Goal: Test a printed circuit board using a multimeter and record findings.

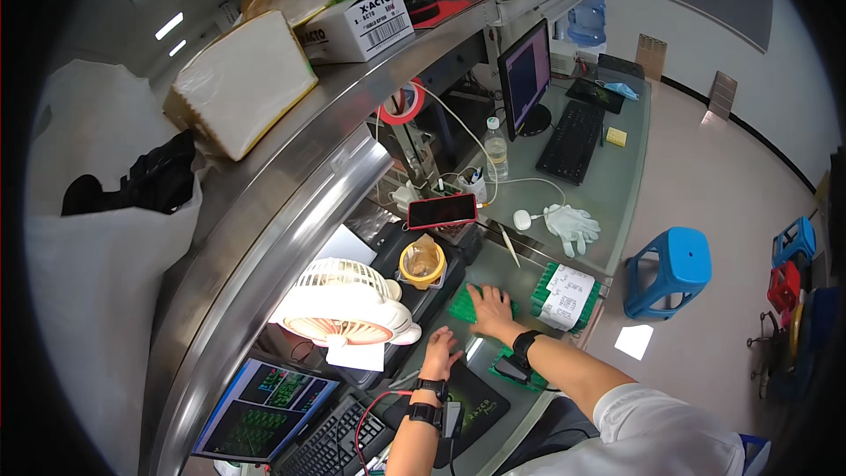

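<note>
My right hand (492, 310) lies with spread fingers on a green circuit board (462, 303) on the glass-topped bench. To its left, my left hand (440, 354) hovers over the bench with loosely bent fingers apart, and I see nothing in it. Black bands circle both wrists; a small grey device (453, 420) with a cable sits beside the left one. A stack of green boards (539, 293) with a white printed label (568, 296) on top stands right of my right hand. Below my right wrist lies a black object (513, 369) with green board edges around it.
A white fan (344, 304) and a yellow tape roll (422, 263) stand left of my hands. Nearer are a black mouse mat (480, 405), keyboard (333, 441) and lit monitor (260, 410). Beyond lie a phone (441, 211) and white glove (572, 227). A steel shelf (291, 185) overhangs the left.
</note>
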`<state>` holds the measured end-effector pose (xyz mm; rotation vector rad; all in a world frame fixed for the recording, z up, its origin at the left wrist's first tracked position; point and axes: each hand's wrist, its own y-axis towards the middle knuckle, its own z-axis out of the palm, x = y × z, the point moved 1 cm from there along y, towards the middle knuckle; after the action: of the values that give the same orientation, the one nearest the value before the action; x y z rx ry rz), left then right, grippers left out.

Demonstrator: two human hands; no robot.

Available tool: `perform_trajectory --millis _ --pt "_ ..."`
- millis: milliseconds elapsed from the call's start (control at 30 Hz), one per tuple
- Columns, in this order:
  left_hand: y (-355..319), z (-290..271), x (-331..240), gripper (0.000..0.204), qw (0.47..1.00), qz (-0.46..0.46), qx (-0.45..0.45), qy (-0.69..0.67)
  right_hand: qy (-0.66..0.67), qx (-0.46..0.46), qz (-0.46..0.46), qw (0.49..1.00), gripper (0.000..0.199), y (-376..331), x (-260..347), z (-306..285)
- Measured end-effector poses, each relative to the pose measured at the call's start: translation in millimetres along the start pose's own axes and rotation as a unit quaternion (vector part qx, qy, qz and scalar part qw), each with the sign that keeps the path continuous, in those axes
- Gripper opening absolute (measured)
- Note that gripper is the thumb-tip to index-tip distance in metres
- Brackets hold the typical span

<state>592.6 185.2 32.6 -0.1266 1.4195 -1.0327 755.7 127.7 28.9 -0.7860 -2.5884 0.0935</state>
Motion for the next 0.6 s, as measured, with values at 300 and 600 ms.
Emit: perform_trajectory --millis 300,600 --pt "57.2 37.2 -17.6 0.063 0.992 0.079 -0.029 0.097 0.049 0.041 0.105 0.992 0.111 -20.3 -4.1 -17.8" --pt "73.4 44.7 4.5 0.051 0.989 0.117 -0.071 0.048 0.051 0.021 0.082 0.995 0.103 -20.2 0.3 -7.9"
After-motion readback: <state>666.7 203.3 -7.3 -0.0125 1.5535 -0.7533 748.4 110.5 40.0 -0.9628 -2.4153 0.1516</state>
